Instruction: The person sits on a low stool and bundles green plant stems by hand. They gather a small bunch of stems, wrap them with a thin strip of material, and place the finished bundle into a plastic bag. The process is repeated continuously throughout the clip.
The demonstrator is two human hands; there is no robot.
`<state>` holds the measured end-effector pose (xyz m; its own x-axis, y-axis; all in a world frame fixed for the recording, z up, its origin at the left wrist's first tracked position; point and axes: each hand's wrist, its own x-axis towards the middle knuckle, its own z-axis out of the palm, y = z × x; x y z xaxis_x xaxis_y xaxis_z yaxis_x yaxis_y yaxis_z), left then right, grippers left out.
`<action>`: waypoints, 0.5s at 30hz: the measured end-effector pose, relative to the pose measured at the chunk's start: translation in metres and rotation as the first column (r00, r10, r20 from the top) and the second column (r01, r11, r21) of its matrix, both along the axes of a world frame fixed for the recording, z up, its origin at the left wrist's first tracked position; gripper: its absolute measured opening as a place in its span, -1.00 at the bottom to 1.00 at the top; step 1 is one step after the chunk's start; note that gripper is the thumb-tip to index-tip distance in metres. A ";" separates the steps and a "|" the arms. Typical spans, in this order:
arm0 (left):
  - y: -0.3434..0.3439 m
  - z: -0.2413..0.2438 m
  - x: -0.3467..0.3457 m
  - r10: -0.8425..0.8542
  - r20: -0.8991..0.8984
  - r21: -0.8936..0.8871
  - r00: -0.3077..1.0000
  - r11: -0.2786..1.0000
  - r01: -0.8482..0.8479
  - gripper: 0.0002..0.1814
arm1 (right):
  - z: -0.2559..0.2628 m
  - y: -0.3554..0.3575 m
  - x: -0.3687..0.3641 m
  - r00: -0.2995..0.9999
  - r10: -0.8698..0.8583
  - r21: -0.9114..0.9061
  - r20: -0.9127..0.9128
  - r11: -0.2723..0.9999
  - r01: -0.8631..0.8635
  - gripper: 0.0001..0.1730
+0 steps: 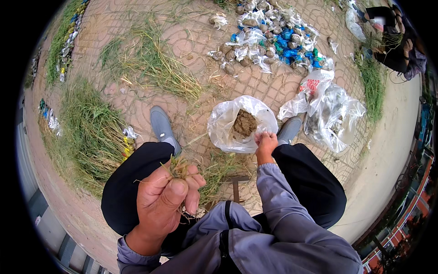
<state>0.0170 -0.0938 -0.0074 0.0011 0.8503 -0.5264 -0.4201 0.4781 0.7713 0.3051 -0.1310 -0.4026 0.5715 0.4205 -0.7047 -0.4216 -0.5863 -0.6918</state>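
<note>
My left hand [164, 198] is raised near the camera, its fingers closed around a small bunch of grass stems [178, 165]. Thin roots dangle below that fist. Between my shoes stands a clear plastic bag [219, 118] with its mouth spread wide. A lump of wet brown mud [245, 123] rests inside it. At the bag's near right rim is my right hand [266, 146], fingertips pinched on the thin plastic and slightly blurred. Loose grass [219, 171] lies on the paving below the bag, beside a T-shaped tool [236, 186] that is partly hidden by my clothing.
Large grass bundles [89, 133] lie left, and more cut grass [154, 65] lies ahead. Beyond the bag is a heap of plastic-wrapped root balls [270, 41]. Crumpled plastic bags [330, 113] lie beside my right shoe [290, 129]. Another person [393, 44] sits at the far right.
</note>
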 end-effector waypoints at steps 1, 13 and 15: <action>0.000 0.000 -0.001 -0.005 0.004 0.006 1.000 1.000 0.005 -0.51 | 0.003 0.002 0.001 0.999 -0.027 0.007 0.027 1.000 0.027 -0.92; -0.005 0.002 -0.004 -0.024 0.067 0.032 0.997 0.999 0.022 -0.56 | 0.067 0.014 0.031 0.846 -0.016 0.234 0.533 0.964 -0.129 -0.92; -0.006 0.003 -0.006 -0.033 0.076 0.044 0.997 0.999 0.030 -0.57 | 0.083 0.018 0.047 0.783 -0.028 0.257 0.621 0.952 -0.169 -0.92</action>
<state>0.0113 -0.0998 -0.0043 0.0676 0.8709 -0.4867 -0.4644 0.4592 0.7573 0.3520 -0.1133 -0.3198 0.7981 0.5996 -0.0589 0.1829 -0.3343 -0.9245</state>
